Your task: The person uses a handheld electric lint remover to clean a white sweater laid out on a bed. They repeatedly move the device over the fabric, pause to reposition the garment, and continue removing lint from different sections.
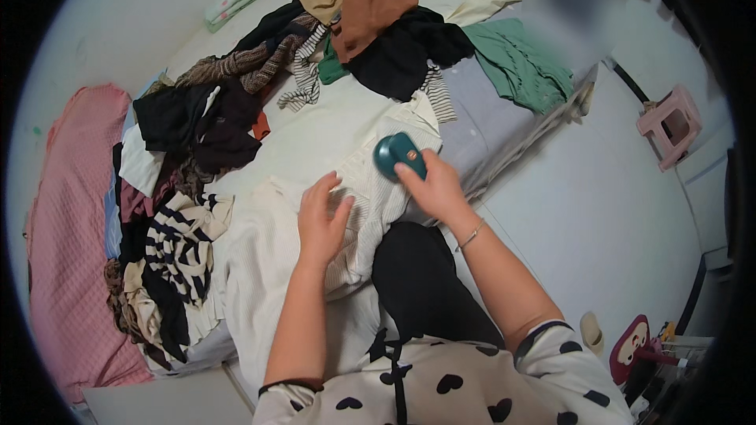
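A cream ribbed knit garment [260, 260] lies spread over the bed's edge and the person's lap. My right hand [434, 183] grips a dark green handheld fabric shaver [398, 155], whose round head rests on or just over a sleeve-like part of the knit. To its left, my left hand [323, 218] is over the garment with thumb and fingers apart, holding nothing that shows. Whether its fingertips touch the knit I cannot tell.
Piled clothes ring the bed: a brown garment [378, 6], black ones [401, 53], a green one [522, 65], a striped knit [183, 242]. A pink quilted cover [77, 236] is at left. On the floor at right stand a pink plastic stool [673, 124] and a slipper [590, 333].
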The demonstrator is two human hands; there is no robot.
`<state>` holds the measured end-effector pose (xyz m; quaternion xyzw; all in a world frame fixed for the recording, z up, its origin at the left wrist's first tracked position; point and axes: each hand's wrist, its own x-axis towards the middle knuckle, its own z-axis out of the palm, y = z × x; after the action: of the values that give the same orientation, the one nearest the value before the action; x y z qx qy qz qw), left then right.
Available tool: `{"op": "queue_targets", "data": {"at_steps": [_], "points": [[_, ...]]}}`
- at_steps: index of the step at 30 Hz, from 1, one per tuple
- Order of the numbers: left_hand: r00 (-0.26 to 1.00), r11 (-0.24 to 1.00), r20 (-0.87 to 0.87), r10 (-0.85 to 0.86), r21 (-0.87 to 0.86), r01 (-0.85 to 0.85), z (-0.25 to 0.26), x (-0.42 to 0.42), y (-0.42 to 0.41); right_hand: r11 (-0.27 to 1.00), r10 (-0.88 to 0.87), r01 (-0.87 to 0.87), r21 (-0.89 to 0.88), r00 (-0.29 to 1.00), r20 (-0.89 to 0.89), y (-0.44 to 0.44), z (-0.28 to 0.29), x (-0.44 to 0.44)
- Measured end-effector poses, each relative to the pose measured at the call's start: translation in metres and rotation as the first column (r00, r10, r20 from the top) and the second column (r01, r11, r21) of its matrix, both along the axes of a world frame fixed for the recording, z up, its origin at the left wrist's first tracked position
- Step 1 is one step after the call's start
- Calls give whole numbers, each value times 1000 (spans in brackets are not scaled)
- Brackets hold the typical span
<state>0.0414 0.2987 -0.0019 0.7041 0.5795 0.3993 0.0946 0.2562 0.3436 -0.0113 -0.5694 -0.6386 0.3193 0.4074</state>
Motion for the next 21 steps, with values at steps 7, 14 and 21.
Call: {"op": "queue_targets", "data": {"at_steps": [7, 14, 21], "points": [[973, 966, 138, 183, -207, -152, -14, -33, 4, 1000, 12, -14, 9, 976, 219, 10, -11, 6], [865, 913, 377, 330, -360, -191, -42, -69, -15, 998, -55, 49, 30, 965, 256, 12, -3, 21], [879, 912, 316, 357, -323, -254, -63, -71, -13, 971, 236, -241, -3, 949, 211, -15, 20, -40]]}}
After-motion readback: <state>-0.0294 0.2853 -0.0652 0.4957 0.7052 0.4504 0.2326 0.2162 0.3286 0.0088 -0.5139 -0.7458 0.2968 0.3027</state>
